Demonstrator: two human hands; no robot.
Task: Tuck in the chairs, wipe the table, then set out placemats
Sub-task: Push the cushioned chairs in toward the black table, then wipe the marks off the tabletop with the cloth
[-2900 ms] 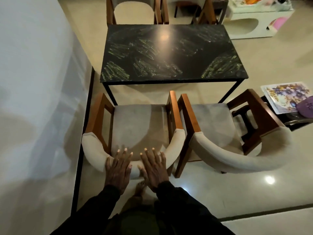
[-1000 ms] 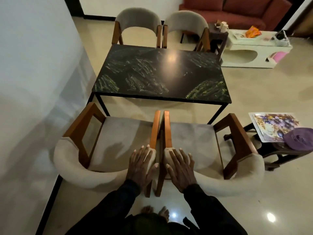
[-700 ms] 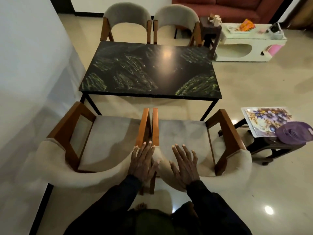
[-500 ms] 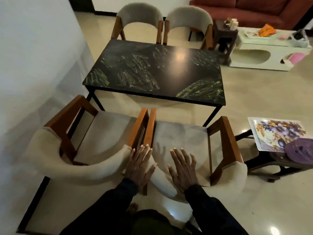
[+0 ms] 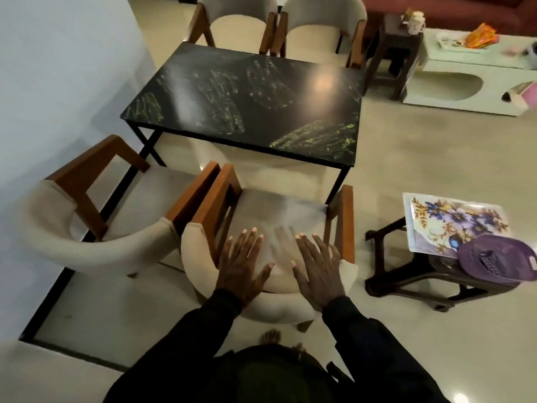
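Two beige chairs (image 5: 270,216), smeared black table (image 5: 250,103)

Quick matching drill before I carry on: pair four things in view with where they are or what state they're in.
Things:
1. black table
2. placemat
3. both hands
4. far chairs

States:
A. flat on the near right chair's backrest
B. smeared with greenish marks
C. lying on a dark stool at right
D. at the table's far side

Pairs: 1-B, 2-C, 3-A, 4-D
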